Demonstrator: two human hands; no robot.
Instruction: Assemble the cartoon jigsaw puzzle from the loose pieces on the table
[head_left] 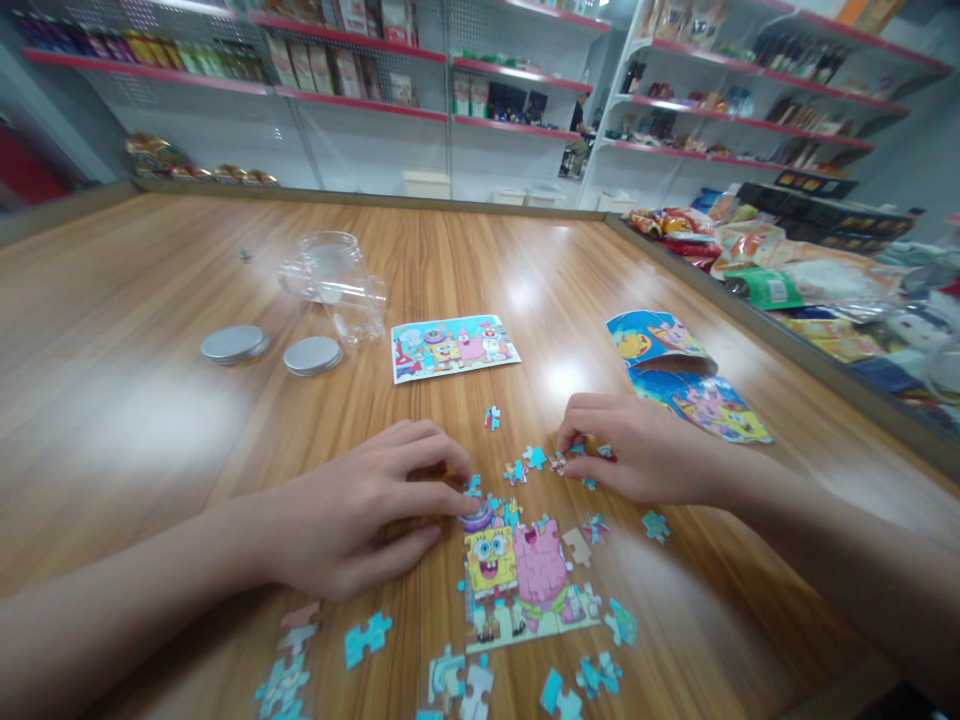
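Note:
A partly joined jigsaw puzzle (540, 575) with a yellow square character and a pink one lies in front of me. My left hand (375, 500) rests at its upper left, index fingertip on the purple hat part, thumb held apart. Beyond the puzzle, my right hand (630, 450) has thumb and index finger closed around a small puzzle piece (556, 462). Loose blue pieces (534, 458) lie beside those fingers. More loose pieces are scattered around, including a blue one (655, 526) at the right and a joined pair (367, 638) at the lower left.
A picture card (456, 348) lies beyond the puzzle. Clear plastic jars (341, 285) and silver lids (313, 355) stand at the left. Curled printed sheets (690, 385) lie behind my right hand. Packaged goods (787, 260) sit past the table's right edge; stocked shelves line the back.

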